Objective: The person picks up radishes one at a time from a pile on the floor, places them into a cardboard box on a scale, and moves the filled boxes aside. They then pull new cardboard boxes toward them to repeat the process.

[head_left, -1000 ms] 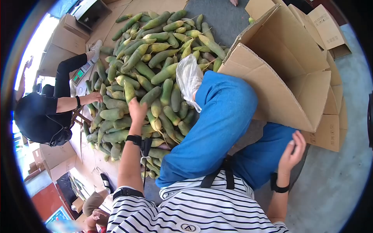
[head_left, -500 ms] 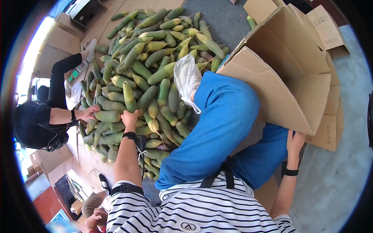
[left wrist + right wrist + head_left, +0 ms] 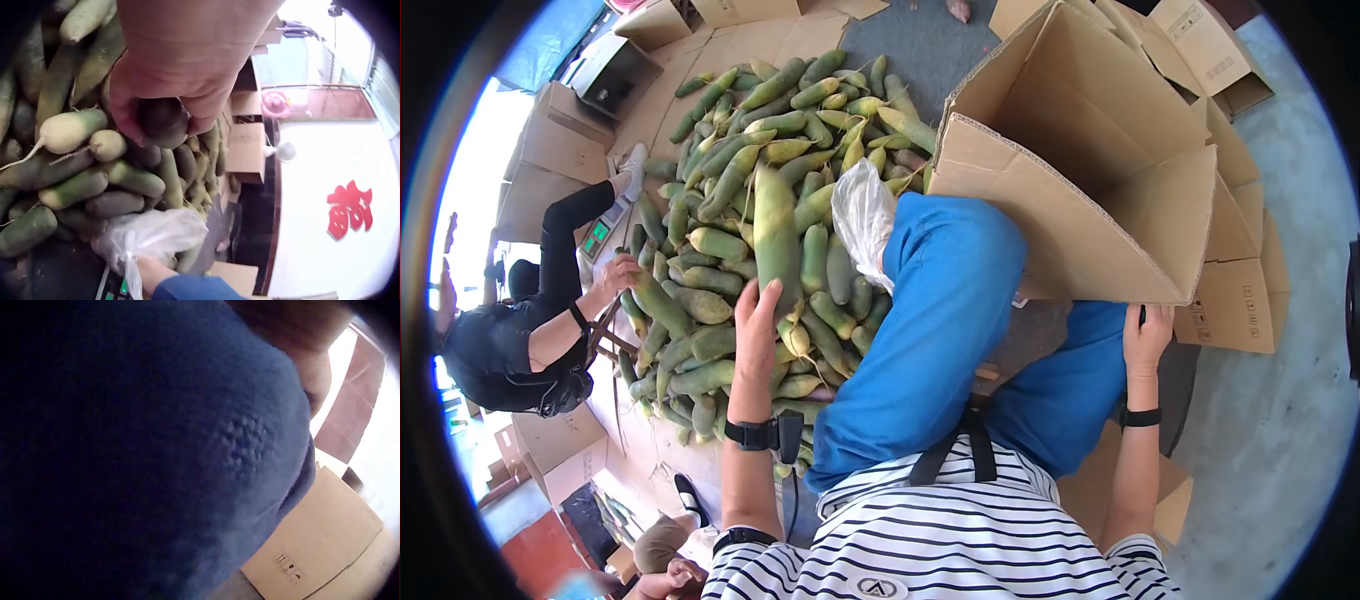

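Note:
My left hand (image 3: 757, 325) grips a large green radish (image 3: 776, 235) by its near end, raised over the heap of green radishes (image 3: 710, 245). In the left wrist view the fingers and thumb wrap the radish's dark rounded end (image 3: 164, 122). At the lower edge of the open cardboard box (image 3: 1040, 215), my right hand (image 3: 1148, 338) lies beside the knee in blue trousers (image 3: 1090, 350). The box edge hides its fingertips, so I cannot tell whether they hold it. The right wrist view is mostly blue cloth, with part of the hand (image 3: 312, 356) behind it.
Another person's hand (image 3: 613, 275) touches a radish at the heap's left side, near a scale with a green display (image 3: 596, 236). A clear plastic bag (image 3: 862, 222) covers my foot. More cartons (image 3: 1225, 285) stand behind the box at right.
My left hand took hold of a radish in the heap and lifted it. The right hand went from loose above the knee to the box's lower edge. The other person's hand shifted among the radishes.

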### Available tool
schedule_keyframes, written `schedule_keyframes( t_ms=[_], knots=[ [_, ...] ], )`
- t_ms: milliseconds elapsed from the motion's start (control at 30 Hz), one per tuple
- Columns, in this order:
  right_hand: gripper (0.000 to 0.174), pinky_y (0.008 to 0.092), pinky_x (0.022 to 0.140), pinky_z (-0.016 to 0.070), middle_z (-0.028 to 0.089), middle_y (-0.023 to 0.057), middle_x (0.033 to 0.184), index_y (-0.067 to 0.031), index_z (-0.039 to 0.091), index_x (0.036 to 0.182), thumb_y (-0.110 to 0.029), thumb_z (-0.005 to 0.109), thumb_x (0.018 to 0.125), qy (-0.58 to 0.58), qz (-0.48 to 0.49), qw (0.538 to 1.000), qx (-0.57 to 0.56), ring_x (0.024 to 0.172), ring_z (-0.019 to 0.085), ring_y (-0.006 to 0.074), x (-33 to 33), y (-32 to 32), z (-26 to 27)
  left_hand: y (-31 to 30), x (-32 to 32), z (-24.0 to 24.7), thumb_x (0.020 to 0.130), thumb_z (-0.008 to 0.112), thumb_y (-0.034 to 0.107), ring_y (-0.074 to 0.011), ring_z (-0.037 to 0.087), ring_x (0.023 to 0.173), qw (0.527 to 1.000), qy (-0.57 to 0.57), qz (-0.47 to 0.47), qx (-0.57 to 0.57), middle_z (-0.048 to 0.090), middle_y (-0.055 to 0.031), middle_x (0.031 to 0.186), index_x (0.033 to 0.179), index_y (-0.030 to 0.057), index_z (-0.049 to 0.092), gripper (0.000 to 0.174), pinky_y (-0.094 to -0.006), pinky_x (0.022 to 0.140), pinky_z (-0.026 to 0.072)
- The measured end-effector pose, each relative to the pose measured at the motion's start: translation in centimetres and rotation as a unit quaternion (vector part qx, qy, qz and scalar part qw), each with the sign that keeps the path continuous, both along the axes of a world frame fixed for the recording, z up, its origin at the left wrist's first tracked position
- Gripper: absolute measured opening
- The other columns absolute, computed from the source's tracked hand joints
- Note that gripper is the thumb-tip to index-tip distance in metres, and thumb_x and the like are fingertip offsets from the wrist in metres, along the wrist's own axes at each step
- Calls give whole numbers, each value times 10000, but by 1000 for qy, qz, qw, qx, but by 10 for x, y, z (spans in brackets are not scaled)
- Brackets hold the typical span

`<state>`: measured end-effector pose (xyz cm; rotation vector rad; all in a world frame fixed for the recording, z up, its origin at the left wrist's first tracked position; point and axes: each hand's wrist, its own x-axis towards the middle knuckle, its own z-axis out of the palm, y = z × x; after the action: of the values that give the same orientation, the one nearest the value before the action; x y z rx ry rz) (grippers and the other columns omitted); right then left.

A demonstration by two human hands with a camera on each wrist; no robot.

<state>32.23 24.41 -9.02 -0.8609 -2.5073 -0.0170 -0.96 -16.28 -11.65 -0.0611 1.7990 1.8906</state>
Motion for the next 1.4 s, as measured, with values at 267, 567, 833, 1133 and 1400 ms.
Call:
schedule_keyframes(
  t_ms=[267, 567, 833, 1133, 1400],
  knots=[
    [215, 438, 905, 426, 610, 175, 1085, 8, 619, 1026, -68, 546, 839, 26, -9, 1000, 0, 997, 543, 376, -1, -10, 4, 165, 9, 171, 817, 677, 158, -170, 605, 954, 903, 363, -211, 86, 629, -126, 1011, 1168, -61, 529, 439, -309, 814, 493],
    [265, 445, 973, 387, 585, 186, 1172, 16, 619, 1084, -103, 535, 862, -14, -14, 1000, -13, 1103, 507, 389, 4, -1, -5, 194, 20, 137, 807, 707, 169, -249, 583, 854, 818, 558, -139, -12, 563, -154, 997, 1176, -11, 554, 439, -334, 742, 498],
    [265, 441, 963, 389, 581, 198, 1167, 28, 610, 1083, -122, 542, 876, -92, -52, 991, -77, 1105, 497, 387, 11, 8, -7, -4, 21, -62, 791, 688, 238, -333, 555, 1026, 791, 318, -269, -448, 549, -169, 1123, 1116, 10, 578, 412, -395, 863, 471],
    [270, 458, 961, 370, 578, 217, 1134, 35, 604, 1062, -152, 516, 889, -90, -28, 994, -47, 1082, 488, 402, 4, 9, -9, -179, -42, -113, 725, 686, 194, -336, 374, 1320, 610, 175, -128, -762, 355, -162, 1459, 1318, 61, 454, 651, -487, 989, 396],
    [291, 469, 986, 360, 583, 219, 1152, 35, 603, 1091, -142, 530, 873, -85, -2, 996, 10, 1116, 481, 414, -3, 5, -11, -236, -63, -163, 662, 752, 196, -397, 509, 1162, 744, 159, -108, -639, 388, -219, 1365, 1313, 74, 436, 734, -453, 932, 474]
  ],
)
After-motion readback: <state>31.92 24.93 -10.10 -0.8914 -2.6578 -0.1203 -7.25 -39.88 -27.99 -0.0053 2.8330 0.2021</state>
